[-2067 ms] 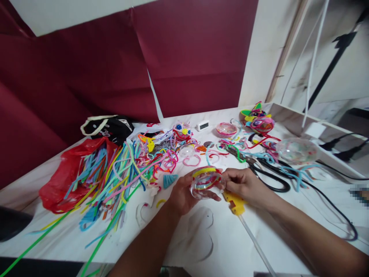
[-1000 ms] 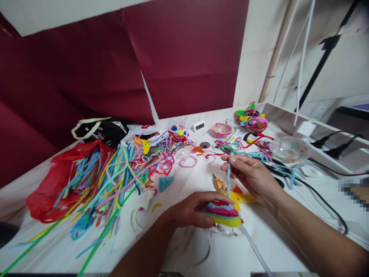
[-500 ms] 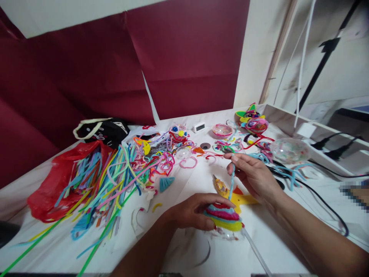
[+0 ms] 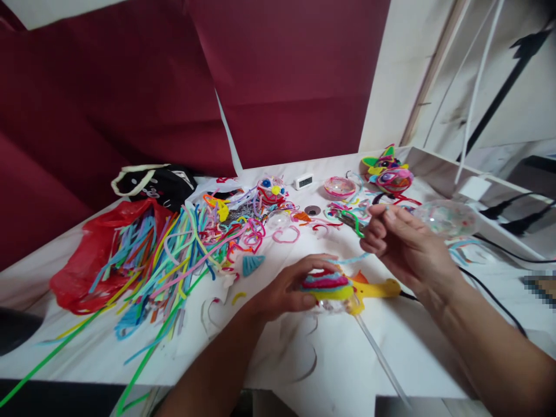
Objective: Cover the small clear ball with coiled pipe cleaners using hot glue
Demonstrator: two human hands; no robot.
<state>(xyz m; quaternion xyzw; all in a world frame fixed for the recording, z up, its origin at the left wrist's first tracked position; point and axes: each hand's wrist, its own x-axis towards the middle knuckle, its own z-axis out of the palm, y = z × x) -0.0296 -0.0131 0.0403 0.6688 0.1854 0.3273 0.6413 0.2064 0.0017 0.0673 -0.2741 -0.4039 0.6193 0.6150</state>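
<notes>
My left hand (image 4: 286, 288) presses a clear plastic dome (image 4: 330, 291) onto the white table (image 4: 347, 370). The dome is wound with yellow, blue, pink and red pipe cleaners. A light blue pipe cleaner (image 4: 353, 259) runs from its top to my right hand (image 4: 403, 246), which pinches the strand's end up and to the right. A yellow glue gun (image 4: 374, 288) lies just behind the dome, under my right hand.
A big heap of coloured pipe cleaners (image 4: 174, 260) spills from a red plastic bag (image 4: 82, 266) at the left. Black scissors, black cables (image 4: 490, 289), a clear ball (image 4: 447, 219) and finished pipe-cleaner figures (image 4: 388, 171) lie at the back right. A black pouch (image 4: 152, 182) sits back left.
The dome went from both hands in the air down onto the table under my left hand. My right hand drew the light blue strand first upward, then out to the right.
</notes>
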